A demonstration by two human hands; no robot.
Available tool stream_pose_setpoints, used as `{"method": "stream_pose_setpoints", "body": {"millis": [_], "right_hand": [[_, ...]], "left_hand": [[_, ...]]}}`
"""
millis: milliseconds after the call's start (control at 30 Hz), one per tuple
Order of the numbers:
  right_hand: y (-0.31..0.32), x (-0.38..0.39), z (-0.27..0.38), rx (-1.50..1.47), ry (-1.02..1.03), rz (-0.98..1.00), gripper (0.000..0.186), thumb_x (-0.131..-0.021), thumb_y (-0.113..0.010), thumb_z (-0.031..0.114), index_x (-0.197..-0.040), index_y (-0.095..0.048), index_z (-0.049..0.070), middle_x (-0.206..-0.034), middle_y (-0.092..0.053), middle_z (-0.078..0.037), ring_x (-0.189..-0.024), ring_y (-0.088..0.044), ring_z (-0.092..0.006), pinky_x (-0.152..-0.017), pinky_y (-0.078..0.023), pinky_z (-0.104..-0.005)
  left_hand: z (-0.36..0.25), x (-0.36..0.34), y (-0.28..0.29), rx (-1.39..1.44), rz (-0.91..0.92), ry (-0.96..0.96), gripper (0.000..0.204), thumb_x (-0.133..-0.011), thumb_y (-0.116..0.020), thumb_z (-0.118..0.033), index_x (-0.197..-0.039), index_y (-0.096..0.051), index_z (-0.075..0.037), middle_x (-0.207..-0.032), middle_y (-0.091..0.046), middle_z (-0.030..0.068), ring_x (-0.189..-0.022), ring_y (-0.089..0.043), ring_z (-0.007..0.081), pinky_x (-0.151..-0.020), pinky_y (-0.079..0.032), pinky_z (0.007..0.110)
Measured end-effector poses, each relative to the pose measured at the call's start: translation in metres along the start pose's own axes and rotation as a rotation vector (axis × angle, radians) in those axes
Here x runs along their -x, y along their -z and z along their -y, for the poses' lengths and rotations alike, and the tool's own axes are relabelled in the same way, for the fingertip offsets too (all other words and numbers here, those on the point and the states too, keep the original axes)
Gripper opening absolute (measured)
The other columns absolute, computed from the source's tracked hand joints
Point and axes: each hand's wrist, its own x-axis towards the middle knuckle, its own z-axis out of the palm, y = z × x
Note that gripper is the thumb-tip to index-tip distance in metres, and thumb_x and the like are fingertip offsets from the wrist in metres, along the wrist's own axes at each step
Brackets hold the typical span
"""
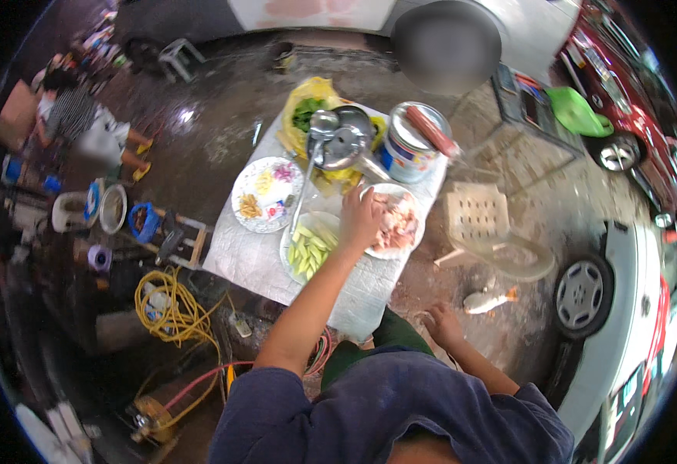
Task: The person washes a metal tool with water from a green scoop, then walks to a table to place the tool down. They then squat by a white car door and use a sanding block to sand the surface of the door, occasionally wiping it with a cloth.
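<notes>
My left hand (359, 220) reaches over the table to the left rim of a white plate (418, 240) of raw chicken pieces (395, 221). Its fingers are bent at that rim and seem to grip it; their tips are partly hidden. Left of this hand is a plate of pale green cut vegetable pieces (310, 249). Beyond it stands a metal pan (346, 143), with a long-handled ladle (322, 124) lying across its edge. My right hand (444, 328) hangs off the table's near right side, empty, fingers loosely apart.
The silver-covered table (234, 254) also holds a plate (250, 174) of chopped seasonings, leafy greens (306, 114) in a yellow bag, and a large can (408, 155) with a red packet (431, 130) on top. A beige plastic chair (477, 213) stands right; a yellow hose (161, 301) coils left.
</notes>
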Motion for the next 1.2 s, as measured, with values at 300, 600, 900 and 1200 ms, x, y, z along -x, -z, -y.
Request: {"method": "stream_pose_setpoints", "body": {"millis": [300, 600, 900, 1200], "right_hand": [[-0.067, 0.283, -0.050, -1.137, -1.276, -0.339, 0.031, -0.095, -0.059, 0.037, -0.103, -0.063, 0.008, -0.087, -0.065, -0.008, -0.069, -0.061, -0.0219, -0.061, -0.051, -0.0374], [-0.085, 0.361, -0.076, -1.373, -1.236, -0.405, 0.044, -0.097, -0.051, 0.052, -0.100, -0.062, 0.009, -0.070, -0.059, -0.007, -0.060, -0.057, -0.0165, -0.051, -0.044, -0.0325], [-0.058, 0.450, -0.154, -0.658, -1.470, -0.415, 0.058, -0.094, -0.055, 0.051, -0.119, -0.059, -0.001, -0.105, -0.069, -0.022, -0.103, -0.065, -0.0382, -0.095, -0.048, -0.0431], [0.062, 0.563, -0.228, -1.810, -1.132, -0.549, 0.068, -0.096, -0.055, 0.054, -0.140, -0.052, 0.003, -0.140, -0.055, -0.015, -0.125, -0.054, -0.0262, -0.109, -0.039, -0.0391]], "left_hand": [[-0.083, 0.273, -0.031, 0.431, 0.752, -0.091, 0.044, -0.091, -0.065, -0.026, -0.127, -0.059, -0.001, -0.132, -0.055, 0.0225, -0.127, -0.049, 0.0365, -0.108, -0.039, 0.043], [-0.018, 0.396, -0.052, 0.165, 1.308, 0.119, 0.043, -0.092, -0.056, -0.036, -0.118, -0.066, -0.004, -0.109, -0.069, 0.0214, -0.104, -0.065, 0.0350, -0.092, -0.049, 0.045], [-0.150, 0.365, -0.138, -0.199, 1.523, 0.194, 0.035, -0.091, -0.054, -0.031, -0.093, -0.073, -0.001, -0.086, -0.071, 0.0195, -0.087, -0.071, 0.0287, -0.079, -0.052, 0.045], [-0.363, 0.305, -0.414, -0.061, 1.227, -0.085, 0.034, -0.091, -0.057, -0.033, -0.092, -0.071, -0.002, -0.099, -0.072, 0.0174, -0.096, -0.068, 0.0324, -0.083, -0.050, 0.040]]}}
